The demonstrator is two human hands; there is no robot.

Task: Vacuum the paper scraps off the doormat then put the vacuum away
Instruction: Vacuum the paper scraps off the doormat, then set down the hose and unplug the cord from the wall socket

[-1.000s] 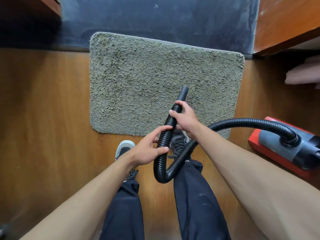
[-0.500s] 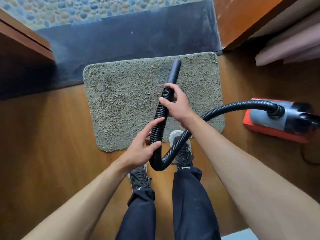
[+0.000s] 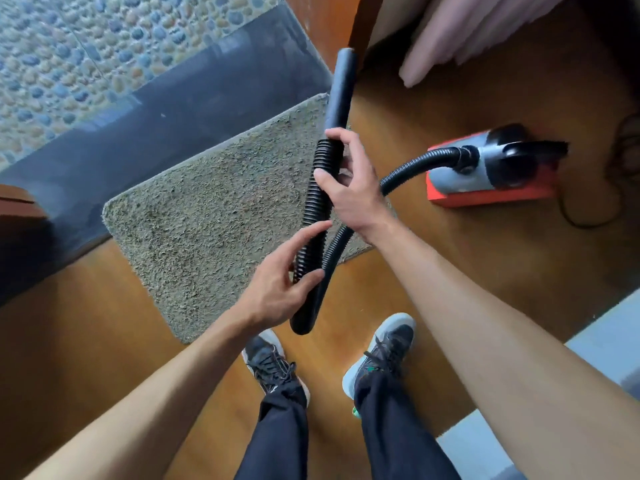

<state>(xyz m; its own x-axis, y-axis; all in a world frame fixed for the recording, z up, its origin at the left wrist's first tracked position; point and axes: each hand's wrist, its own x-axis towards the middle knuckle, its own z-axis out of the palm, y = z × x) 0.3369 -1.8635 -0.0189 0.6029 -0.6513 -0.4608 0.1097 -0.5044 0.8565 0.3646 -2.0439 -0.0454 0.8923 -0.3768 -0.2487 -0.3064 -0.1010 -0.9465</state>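
Observation:
A shaggy grey-green doormat (image 3: pixel 207 220) lies on the wooden floor by a dark threshold; no paper scraps show on it. A black ribbed vacuum hose (image 3: pixel 313 209) is folded into a loop in front of me, its smooth nozzle (image 3: pixel 341 88) pointing away. My right hand (image 3: pixel 349 188) grips the hose just below the nozzle. My left hand (image 3: pixel 277 289) holds the lower part of the loop between thumb and fingers. The hose runs right to the grey and red vacuum body (image 3: pixel 491 171) on the floor.
A dark stone threshold (image 3: pixel 156 133) and pebble paving (image 3: pixel 86 57) lie beyond the mat. A wooden door frame (image 3: pixel 349 32) and pink fabric (image 3: pixel 460 32) stand at the upper right. The vacuum's black cord (image 3: pixel 585 221) trails on the floor. My two shoes (image 3: pixel 381 351) stand below the mat.
The view has swung right and the mat now sits at the left. Both hands have raised the folded hose, and the nozzle has lifted off the mat toward the door frame.

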